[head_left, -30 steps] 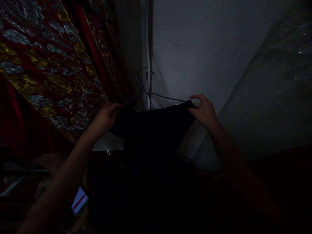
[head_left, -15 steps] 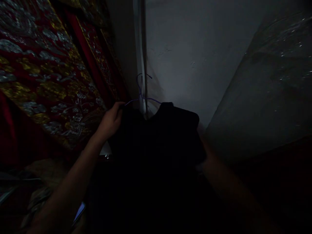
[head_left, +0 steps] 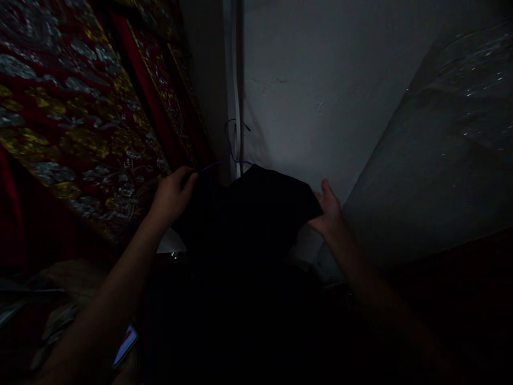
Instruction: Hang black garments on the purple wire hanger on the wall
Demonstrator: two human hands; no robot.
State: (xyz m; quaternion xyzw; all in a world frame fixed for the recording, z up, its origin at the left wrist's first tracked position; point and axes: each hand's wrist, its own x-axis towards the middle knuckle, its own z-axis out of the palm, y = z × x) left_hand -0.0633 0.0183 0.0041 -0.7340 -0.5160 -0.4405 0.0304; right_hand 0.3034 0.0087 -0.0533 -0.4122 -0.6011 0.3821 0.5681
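Note:
A black short-sleeved shirt (head_left: 248, 224) hangs on a thin purple wire hanger (head_left: 230, 155) in front of me. Its lower part melts into the dark. At the shirt's left shoulder, my left hand (head_left: 173, 193) is closed on the cloth beside the end of the hanger; its fingertips are hidden. My right hand (head_left: 329, 211) is at the right sleeve, thumb raised apart from the cloth. Its other fingers reach behind the sleeve edge, partly hidden, and the hand looks open against the fabric.
Red cloth with gold and silver embroidery (head_left: 88, 117) covers the left side. Behind the shirt stand a narrow pale upright strip (head_left: 236, 64) and a grey wall (head_left: 320, 80). Shiny clear plastic sheeting (head_left: 452, 139) is at right. A lit phone (head_left: 126, 345) lies low on the left.
My right hand has come out from behind the shirt's right side and moved up to the sleeve edge. The right shoulder has folded inward and the neckline sits narrower. My left hand has shifted slightly left.

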